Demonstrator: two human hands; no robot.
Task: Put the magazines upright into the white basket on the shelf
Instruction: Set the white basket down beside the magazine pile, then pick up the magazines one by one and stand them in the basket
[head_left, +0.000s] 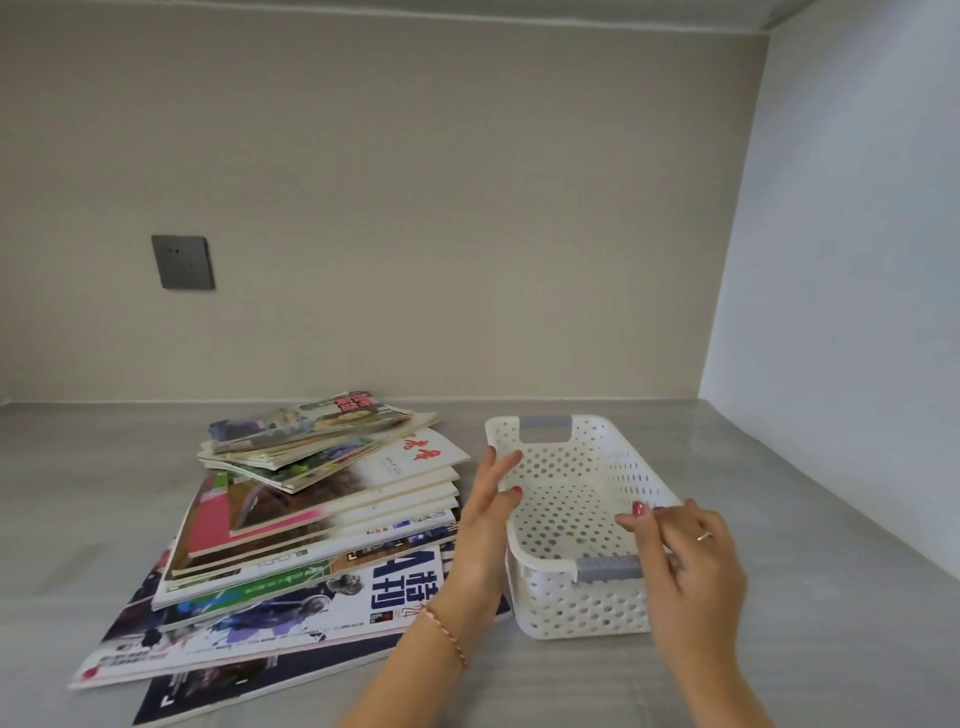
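Observation:
A white perforated basket (566, 493) with grey handles stands empty on the grey shelf, right of centre. A pile of several magazines (291, 525) lies flat to its left, small ones on top of large ones. My left hand (485, 525) is at the basket's left rim, fingers spread, thumb at the rim's edge. My right hand (691, 561) is at the basket's near right corner, fingers curled over the rim beside the front grey handle (608, 567). Neither hand holds a magazine.
The shelf surface (779, 649) runs back to a beige wall with a grey socket (183, 262). A white side wall (841, 291) closes the shelf on the right, close to the basket.

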